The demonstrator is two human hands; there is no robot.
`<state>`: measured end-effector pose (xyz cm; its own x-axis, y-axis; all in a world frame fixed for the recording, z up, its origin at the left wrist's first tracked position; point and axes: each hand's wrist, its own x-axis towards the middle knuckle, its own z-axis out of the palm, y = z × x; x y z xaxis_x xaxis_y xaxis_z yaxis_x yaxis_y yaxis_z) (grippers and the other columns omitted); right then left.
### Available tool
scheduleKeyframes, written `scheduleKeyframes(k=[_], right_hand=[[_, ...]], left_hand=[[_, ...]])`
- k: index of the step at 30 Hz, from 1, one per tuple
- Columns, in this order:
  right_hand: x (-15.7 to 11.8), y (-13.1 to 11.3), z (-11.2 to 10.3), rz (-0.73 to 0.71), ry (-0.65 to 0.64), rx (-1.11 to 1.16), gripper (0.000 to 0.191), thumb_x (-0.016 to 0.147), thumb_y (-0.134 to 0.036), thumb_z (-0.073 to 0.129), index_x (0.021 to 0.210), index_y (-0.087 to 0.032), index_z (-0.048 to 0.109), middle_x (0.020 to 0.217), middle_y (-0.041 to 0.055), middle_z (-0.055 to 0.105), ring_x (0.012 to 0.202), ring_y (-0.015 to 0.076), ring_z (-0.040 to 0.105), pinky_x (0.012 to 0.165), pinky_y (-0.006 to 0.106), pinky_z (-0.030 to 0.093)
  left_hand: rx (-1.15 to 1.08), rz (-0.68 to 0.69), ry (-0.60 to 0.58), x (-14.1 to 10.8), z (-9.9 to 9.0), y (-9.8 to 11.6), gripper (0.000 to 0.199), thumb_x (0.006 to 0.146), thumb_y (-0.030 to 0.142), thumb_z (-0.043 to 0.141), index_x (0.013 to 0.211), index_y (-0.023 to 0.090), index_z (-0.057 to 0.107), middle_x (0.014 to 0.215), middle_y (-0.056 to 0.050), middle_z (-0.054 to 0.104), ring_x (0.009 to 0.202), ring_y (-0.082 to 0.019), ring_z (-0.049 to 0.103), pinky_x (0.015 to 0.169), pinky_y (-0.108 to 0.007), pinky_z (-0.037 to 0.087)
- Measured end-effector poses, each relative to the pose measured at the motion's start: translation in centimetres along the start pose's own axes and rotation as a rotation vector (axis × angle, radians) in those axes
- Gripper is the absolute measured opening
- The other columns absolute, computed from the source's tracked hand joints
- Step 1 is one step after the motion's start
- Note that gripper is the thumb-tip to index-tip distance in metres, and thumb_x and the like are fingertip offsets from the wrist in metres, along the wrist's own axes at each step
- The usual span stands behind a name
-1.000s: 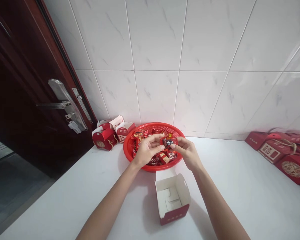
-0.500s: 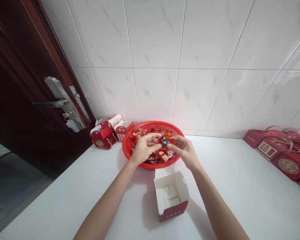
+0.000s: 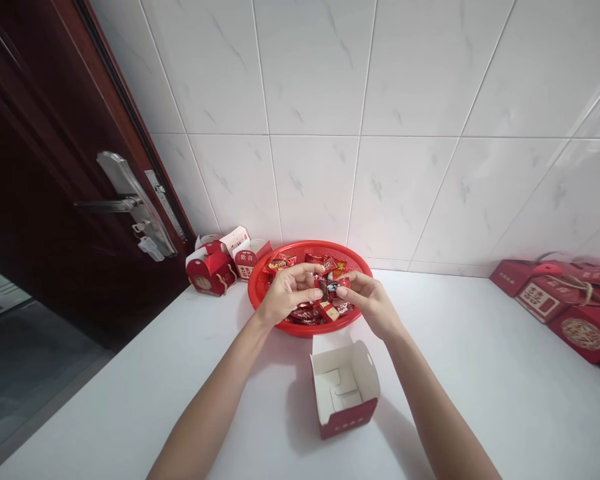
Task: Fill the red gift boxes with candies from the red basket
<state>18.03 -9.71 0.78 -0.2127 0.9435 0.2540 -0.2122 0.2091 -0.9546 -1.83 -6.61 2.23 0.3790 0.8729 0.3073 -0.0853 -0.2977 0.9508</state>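
Observation:
Between my two hands is a small wrapped candy (image 3: 332, 290) with a dark and red wrapper, held over a red plastic basket (image 3: 260, 303). My left hand (image 3: 291, 293) pinches its left end between thumb and fingers. On the other end, my right hand (image 3: 367, 300) has its thumb pressed against the wrapper. Several red-wrapped candies (image 3: 307, 315) lie in the basket beneath, partly hidden by my hands. Closer to me stands an open red gift box (image 3: 349, 419) with a white inside, and nothing lies in it.
Small red gift boxes (image 3: 211, 270) stand at the back left by the basket. More red boxes (image 3: 583, 333) with cord handles are grouped at the right edge of the white table (image 3: 460, 373). A tiled wall (image 3: 315, 187) rises behind; a dark door (image 3: 55, 133) is at left.
The view has shifted slightly. Both hands keep their hold on the candy over the basket, with hardly any movement, and the open box stays in place.

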Motion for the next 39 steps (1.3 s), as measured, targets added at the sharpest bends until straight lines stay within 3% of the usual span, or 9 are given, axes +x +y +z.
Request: scheduleKeyframes(k=[6, 13, 16, 21, 26, 29, 32, 36, 39], right_hand=[[0.1, -0.1, 0.7, -0.045, 0.059, -0.067, 0.039, 0.072, -0.053, 0.081, 0.088, -0.02, 0.067, 0.089, 0.0052, 0.072, 0.08, 0.0204, 0.066, 0.075, 0.035, 0.057], [0.0, -0.1, 0.2, -0.058, 0.099, -0.13, 0.036, 0.074, -0.053, 0.08, 0.076, -0.02, 0.065, 0.08, 0.0041, 0.07, 0.076, 0.0202, 0.065, 0.073, 0.034, 0.056], [0.0, -0.4, -0.3, -0.081, 0.149, -0.177, 0.034, 0.075, -0.053, 0.079, 0.076, -0.02, 0.068, 0.079, 0.0042, 0.07, 0.075, 0.0205, 0.066, 0.073, 0.035, 0.056], [0.5, 0.3, -0.7, -0.11, 0.204, -0.234, 0.033, 0.077, -0.053, 0.075, 0.077, -0.02, 0.069, 0.079, 0.0065, 0.072, 0.076, 0.0224, 0.068, 0.073, 0.036, 0.056], [0.8, 1.3, -0.4, -0.136, 0.179, -0.42, 0.022, 0.081, -0.042, 0.068, 0.079, -0.02, 0.069, 0.081, 0.007, 0.074, 0.074, 0.023, 0.069, 0.073, 0.036, 0.056], [0.8, 1.2, -0.6, -0.141, 0.176, -0.477, 0.019, 0.081, -0.038, 0.064, 0.078, -0.02, 0.068, 0.08, 0.0065, 0.074, 0.073, 0.0223, 0.07, 0.072, 0.035, 0.056], [0.7, 1.0, -0.8, -0.155, 0.189, -0.491, 0.019, 0.081, -0.038, 0.063, 0.078, -0.02, 0.068, 0.08, 0.0062, 0.074, 0.075, 0.0224, 0.07, 0.073, 0.035, 0.056], [0.7, 0.8, -1.0, -0.148, 0.199, -0.501, 0.018, 0.08, -0.038, 0.063, 0.077, -0.02, 0.068, 0.08, 0.0059, 0.074, 0.075, 0.0226, 0.071, 0.073, 0.035, 0.057], [0.6, 0.6, -1.1, -0.145, 0.208, -0.496, 0.019, 0.08, -0.039, 0.063, 0.077, -0.02, 0.068, 0.08, 0.0059, 0.074, 0.074, 0.0223, 0.07, 0.072, 0.034, 0.057]], left_hand=[[0.129, 0.037, 0.097, 0.0, 0.4, 0.2, 0.037, 0.066, 0.025, 0.08, 0.101, 0.017, 0.072, 0.069, 0.003, 0.061, 0.067, -0.013, 0.064, 0.068, -0.025, 0.055], [0.194, 0.009, -0.028, 0.1, -0.5, 0.0, 0.039, 0.071, 0.029, 0.078, 0.108, 0.018, 0.072, 0.098, -0.006, 0.076, 0.084, -0.021, 0.072, 0.078, -0.032, 0.06], [0.286, 0.02, -0.018, 0.2, -1.5, -0.1, 0.039, 0.07, 0.03, 0.081, 0.107, 0.019, 0.073, 0.108, -0.007, 0.076, 0.092, -0.023, 0.072, 0.086, -0.035, 0.059], [0.285, -0.049, -0.005, 0.7, -2.8, -0.8, 0.03, 0.074, 0.038, 0.078, 0.095, 0.017, 0.074, 0.086, -0.006, 0.077, 0.08, -0.023, 0.073, 0.079, -0.035, 0.06], [0.414, -0.073, -0.07, 0.9, -3.2, -1.2, 0.029, 0.079, 0.036, 0.072, 0.099, 0.016, 0.073, 0.096, -0.009, 0.077, 0.09, -0.024, 0.073, 0.084, -0.035, 0.058], [0.567, -0.125, -0.163, 1.1, -3.7, -0.8, 0.03, 0.083, 0.033, 0.066, 0.105, 0.014, 0.072, 0.101, -0.01, 0.077, 0.092, -0.024, 0.072, 0.085, -0.035, 0.056], [0.726, -0.148, -0.339, 2.0, -3.7, -0.5, 0.031, 0.083, 0.026, 0.064, 0.111, 0.015, 0.072, 0.107, -0.009, 0.076, 0.098, -0.024, 0.071, 0.086, -0.032, 0.054], [0.948, -0.074, -0.635, 3.9, -2.1, -0.7, 0.037, 0.078, 0.013, 0.065, 0.114, 0.02, 0.073, 0.119, -0.006, 0.073, 0.107, -0.024, 0.067, 0.091, -0.029, 0.049], [1.054, -0.055, -0.774, 5.4, -0.5, -1.4, 0.039, 0.078, 0.012, 0.064, 0.115, 0.023, 0.071, 0.122, -0.005, 0.071, 0.109, -0.024, 0.065, 0.089, -0.028, 0.048]])
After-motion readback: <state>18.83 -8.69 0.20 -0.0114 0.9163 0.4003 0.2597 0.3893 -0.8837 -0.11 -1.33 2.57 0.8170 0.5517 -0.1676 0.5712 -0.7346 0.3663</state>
